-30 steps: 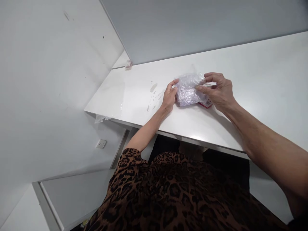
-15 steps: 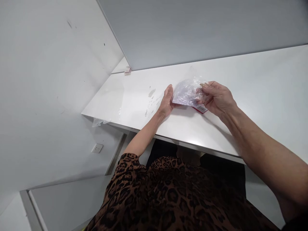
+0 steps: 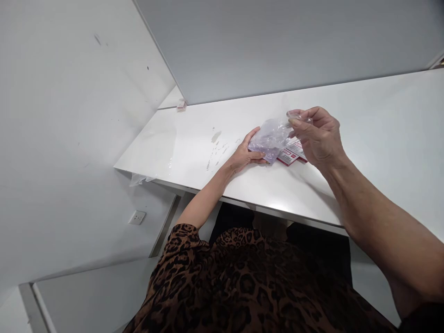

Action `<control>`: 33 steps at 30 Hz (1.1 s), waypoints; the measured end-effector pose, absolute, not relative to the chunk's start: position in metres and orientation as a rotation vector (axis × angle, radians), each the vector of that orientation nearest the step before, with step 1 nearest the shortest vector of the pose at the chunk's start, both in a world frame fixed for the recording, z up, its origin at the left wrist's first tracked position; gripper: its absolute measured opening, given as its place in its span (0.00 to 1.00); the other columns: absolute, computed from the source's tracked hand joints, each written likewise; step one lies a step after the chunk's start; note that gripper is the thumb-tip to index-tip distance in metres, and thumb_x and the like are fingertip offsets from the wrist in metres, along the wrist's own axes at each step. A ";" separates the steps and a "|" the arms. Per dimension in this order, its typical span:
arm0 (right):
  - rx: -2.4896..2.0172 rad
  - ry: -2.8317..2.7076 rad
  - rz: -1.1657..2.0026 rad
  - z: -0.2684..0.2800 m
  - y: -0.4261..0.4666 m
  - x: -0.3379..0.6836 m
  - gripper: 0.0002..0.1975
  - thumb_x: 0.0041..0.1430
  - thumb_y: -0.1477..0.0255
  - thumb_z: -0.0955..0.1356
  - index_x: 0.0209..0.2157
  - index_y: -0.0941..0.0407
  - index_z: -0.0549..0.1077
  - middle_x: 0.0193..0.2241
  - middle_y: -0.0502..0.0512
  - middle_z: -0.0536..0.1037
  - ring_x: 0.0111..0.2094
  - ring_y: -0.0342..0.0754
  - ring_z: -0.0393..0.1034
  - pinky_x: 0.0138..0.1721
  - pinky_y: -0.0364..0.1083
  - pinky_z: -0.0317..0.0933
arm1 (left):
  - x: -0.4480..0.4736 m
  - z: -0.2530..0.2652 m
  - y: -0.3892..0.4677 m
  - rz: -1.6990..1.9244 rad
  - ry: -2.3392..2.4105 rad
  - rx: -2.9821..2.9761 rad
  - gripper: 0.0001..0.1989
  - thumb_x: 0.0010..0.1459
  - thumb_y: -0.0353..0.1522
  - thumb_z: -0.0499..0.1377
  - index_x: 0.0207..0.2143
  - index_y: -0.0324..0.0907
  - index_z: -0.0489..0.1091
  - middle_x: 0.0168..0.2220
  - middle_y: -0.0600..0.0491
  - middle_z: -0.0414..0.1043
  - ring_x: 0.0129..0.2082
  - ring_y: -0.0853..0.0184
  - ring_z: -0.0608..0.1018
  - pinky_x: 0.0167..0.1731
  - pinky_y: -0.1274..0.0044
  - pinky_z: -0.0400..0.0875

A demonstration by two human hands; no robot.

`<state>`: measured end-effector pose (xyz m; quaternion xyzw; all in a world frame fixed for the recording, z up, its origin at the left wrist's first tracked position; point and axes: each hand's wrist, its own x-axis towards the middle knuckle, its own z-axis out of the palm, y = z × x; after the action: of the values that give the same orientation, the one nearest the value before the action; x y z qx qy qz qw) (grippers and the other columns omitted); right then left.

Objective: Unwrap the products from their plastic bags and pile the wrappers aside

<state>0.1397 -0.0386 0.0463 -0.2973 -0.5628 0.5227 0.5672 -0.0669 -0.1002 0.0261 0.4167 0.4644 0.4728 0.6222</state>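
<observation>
My left hand [image 3: 244, 155] grips a pale purple flat item [image 3: 272, 153] from its left side, thumb above and fingers along its near edge. Its exact kind is unclear. Crumpled clear plastic bag [image 3: 275, 132] film covers much of it. My right hand [image 3: 319, 132] pinches the upper right part of this bag between thumb and fingers, raised above the table. Beneath and just left of my right hand lie red-and-white packets [image 3: 287, 156] with printed barcode labels, partly hidden by the bag and the hand.
The white table [image 3: 194, 152] meets a grey panel [image 3: 277, 46] at the back and a white wall at left. A small red-and-white packet [image 3: 181, 106] sits in the far left corner. Clear plastic [image 3: 138, 179] hangs at the left front edge.
My right hand has lifted slightly, drawing the bag up and right. My left fingers now show over the purple item's near edge, and more of the red-and-white packets is visible.
</observation>
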 end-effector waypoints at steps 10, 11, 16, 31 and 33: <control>-0.708 -1.195 1.136 0.058 -0.033 0.150 0.25 0.47 0.48 0.82 0.31 0.46 0.69 0.47 0.55 0.81 0.53 0.64 0.73 0.58 0.70 0.69 | -0.062 0.032 -0.106 1.009 1.056 1.068 0.41 0.57 0.43 0.75 0.70 0.55 0.65 0.64 0.43 0.74 0.52 0.54 0.84 0.56 0.56 0.82; -0.727 -1.192 1.160 0.059 -0.034 0.149 0.27 0.46 0.46 0.82 0.31 0.45 0.69 0.47 0.55 0.82 0.52 0.63 0.74 0.57 0.69 0.70 | -0.061 0.033 -0.107 1.007 1.061 1.070 0.42 0.56 0.43 0.76 0.70 0.54 0.65 0.63 0.42 0.74 0.53 0.54 0.84 0.57 0.55 0.82; -0.539 -1.327 1.396 0.068 -0.052 0.140 0.26 0.49 0.47 0.81 0.37 0.47 0.72 0.55 0.51 0.79 0.57 0.57 0.75 0.56 0.60 0.74 | -0.054 0.029 -0.106 1.090 1.083 1.014 0.41 0.53 0.41 0.78 0.66 0.53 0.68 0.61 0.44 0.76 0.54 0.55 0.83 0.58 0.54 0.81; -0.908 -1.333 1.392 0.030 -0.026 0.141 0.29 0.42 0.55 0.85 0.41 0.51 0.75 0.38 0.54 0.78 0.35 0.52 0.74 0.27 0.50 0.72 | -0.059 0.040 -0.093 1.519 0.999 0.621 0.22 0.76 0.50 0.52 0.58 0.49 0.75 0.59 0.50 0.79 0.66 0.56 0.77 0.60 0.62 0.77; -0.875 -1.323 1.447 0.033 -0.033 0.137 0.27 0.42 0.55 0.85 0.37 0.53 0.75 0.32 0.53 0.76 0.28 0.47 0.70 0.22 0.47 0.68 | -0.061 0.043 -0.094 1.534 0.966 0.577 0.26 0.76 0.53 0.50 0.63 0.50 0.72 0.60 0.48 0.78 0.66 0.55 0.77 0.59 0.61 0.77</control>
<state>0.1367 -0.0334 0.0328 -0.3582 -0.5415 0.5923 0.4771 -0.0606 -0.0939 0.0433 0.2469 0.4135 0.6565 0.5805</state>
